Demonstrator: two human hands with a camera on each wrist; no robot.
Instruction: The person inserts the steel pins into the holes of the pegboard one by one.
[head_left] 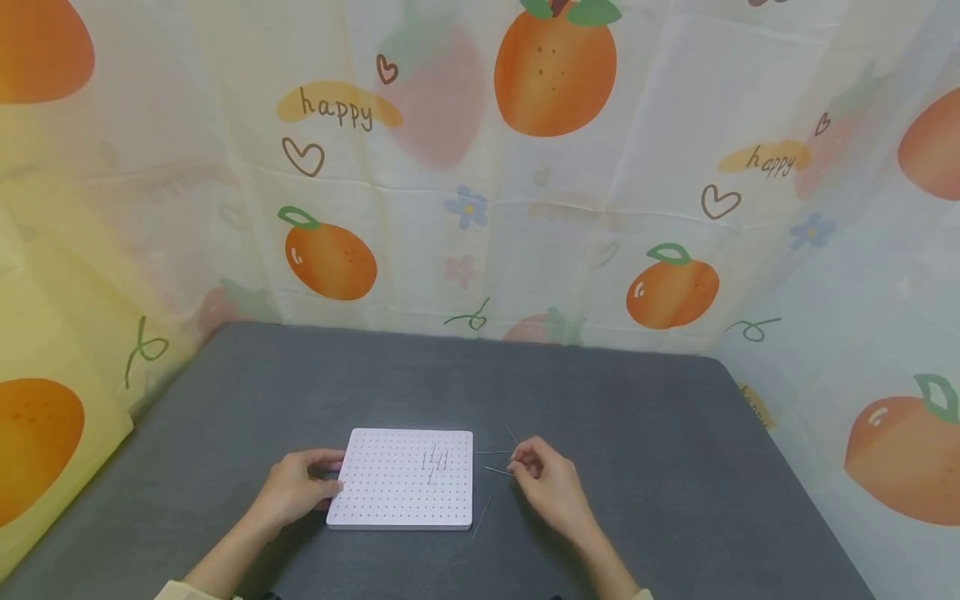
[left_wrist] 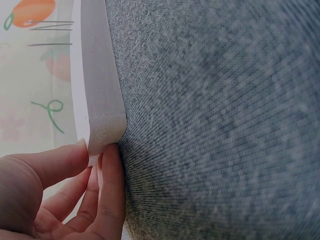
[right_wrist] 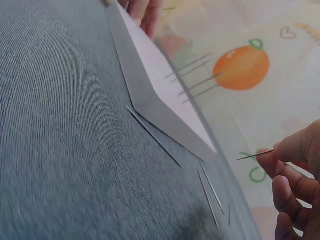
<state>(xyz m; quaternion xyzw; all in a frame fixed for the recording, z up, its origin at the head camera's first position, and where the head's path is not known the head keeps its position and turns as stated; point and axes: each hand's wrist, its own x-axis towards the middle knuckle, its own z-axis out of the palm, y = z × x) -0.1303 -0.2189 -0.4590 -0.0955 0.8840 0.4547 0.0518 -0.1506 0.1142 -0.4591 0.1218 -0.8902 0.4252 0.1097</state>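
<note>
A white perforated board point(head_left: 382, 492) lies on the table, its top covered in rows of small holes. Several thin metal needles point(head_left: 439, 460) stand upright in it, right of its middle. My left hand point(head_left: 296, 487) grips the board's left edge, thumb at the top face and fingers against the side, as the left wrist view shows near a corner. Just right of the board, my right hand point(head_left: 547, 479) pinches one needle point(right_wrist: 255, 154) between thumb and forefinger, its point sticking out toward the board.
Loose needles lie on the dark grey table point(head_left: 637, 417) to the right of the board: one slanted needle point(head_left: 482, 517) by its front corner, others farther back near the right hand. A fruit-patterned curtain point(head_left: 465, 250) hangs behind and at both sides of the table.
</note>
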